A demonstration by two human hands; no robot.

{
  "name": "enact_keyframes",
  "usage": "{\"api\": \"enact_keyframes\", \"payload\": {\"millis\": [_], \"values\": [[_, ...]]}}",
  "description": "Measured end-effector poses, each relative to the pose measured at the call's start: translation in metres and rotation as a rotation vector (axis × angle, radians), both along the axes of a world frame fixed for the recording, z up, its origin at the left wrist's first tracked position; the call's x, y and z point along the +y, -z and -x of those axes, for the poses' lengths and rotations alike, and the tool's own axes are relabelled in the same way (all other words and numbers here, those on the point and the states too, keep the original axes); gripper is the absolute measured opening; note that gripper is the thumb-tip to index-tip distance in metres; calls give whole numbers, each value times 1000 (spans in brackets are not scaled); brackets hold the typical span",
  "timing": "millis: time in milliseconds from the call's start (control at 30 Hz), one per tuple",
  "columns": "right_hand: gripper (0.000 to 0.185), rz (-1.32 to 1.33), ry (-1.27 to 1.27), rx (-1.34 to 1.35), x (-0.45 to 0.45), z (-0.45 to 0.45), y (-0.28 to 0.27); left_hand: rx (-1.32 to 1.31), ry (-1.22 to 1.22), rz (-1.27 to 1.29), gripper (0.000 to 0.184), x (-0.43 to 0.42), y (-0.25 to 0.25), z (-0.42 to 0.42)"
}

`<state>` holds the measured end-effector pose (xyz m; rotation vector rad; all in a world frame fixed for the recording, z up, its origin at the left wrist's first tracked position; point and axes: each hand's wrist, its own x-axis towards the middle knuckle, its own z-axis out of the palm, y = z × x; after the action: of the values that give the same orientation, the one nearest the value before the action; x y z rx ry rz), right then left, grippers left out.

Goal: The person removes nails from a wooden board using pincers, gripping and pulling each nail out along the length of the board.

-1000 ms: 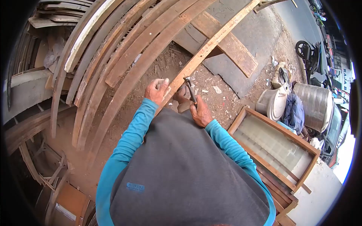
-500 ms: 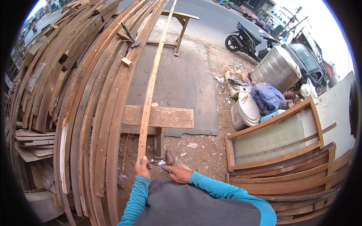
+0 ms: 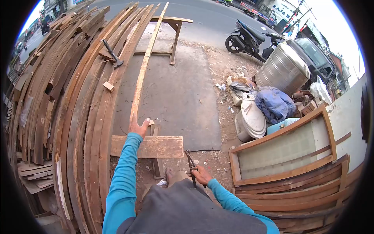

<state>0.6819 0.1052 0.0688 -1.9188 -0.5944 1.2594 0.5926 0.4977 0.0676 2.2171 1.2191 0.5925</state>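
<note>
plank (image 3: 146,58) points lengthwise toward road (image 3: 206,15)

stacked planks (image 3: 80,97), a hammer (image 3: 110,52) and the road (image 3: 187,15) show an open-air roadside woodworking yard.

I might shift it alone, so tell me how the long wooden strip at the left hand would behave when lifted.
The long wooden strip would probably flex a little, being so long and narrow. Lifted from the end by the left hand, it would likely feel front-heavy, as its length stretches away. Its bare, rough-looking surface suggests little slipping.
</note>
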Motion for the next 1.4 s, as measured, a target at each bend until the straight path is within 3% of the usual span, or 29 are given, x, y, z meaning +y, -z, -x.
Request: {"api": "enact_keyframes", "payload": {"millis": [33, 100, 167, 233, 300, 400, 433, 533, 600, 667, 767, 800, 900, 1100, 1267, 1400], "values": [[35, 2, -3, 1, -1, -4, 2, 1, -3, 2, 88, 9, 0, 4], [34, -36, 322, 306, -7, 1, 12, -280, 36, 409, 78, 18, -4, 19], [35, -39, 289, 323, -18, 7, 28, -446, 51, 598, 73, -6, -47, 51], [36, -43, 253, 328, -20, 7, 39, -506, -30, 539, 69, -12, -1, 101], [40, -82, 411, 402, -19, 17, 44, -568, -157, 520, 78, -26, 41, 163], [46, -113, 417, 320, -5, 19, 42, -357, -248, 603, 89, -73, 71, 269], [48, -117, 390, 292, -1, 22, 33, -259, -266, 722, 101, -94, 70, 299], [52, -90, 228, 231, 21, 36, 4, 164, -89, 848, 115, -147, 54, 365], [55, -46, 80, 200, 38, 50, -12, 197, -68, 935, 120, -180, 65, 389], [56, 7, -60, 219, 54, 66, -19, 185, -58, 942, 121, -204, 85, 403], [56, 123, -279, 230, 83, 93, -42, 94, -32, 1047, 94, -226, 89, 395], [56, 145, -286, 220, 92, 101, -49, 79, -33, 1066, 94, -232, 95, 394], [54, 270, -469, 273, 107, 120, -62, 190, -198, 745, 75, -247, 101, 387], [56, 367, -555, 258, 112, 138, -63, 259, -349, 699, 62, -256, 63, 361], [54, 399, -592, 330, 124, 140, -58, 249, -396, 624, 58, -269, 90, 362], [56, 437, -601, 357, 136, 136, -58, 242, -413, 640, 58, -267, 79, 358]]}}
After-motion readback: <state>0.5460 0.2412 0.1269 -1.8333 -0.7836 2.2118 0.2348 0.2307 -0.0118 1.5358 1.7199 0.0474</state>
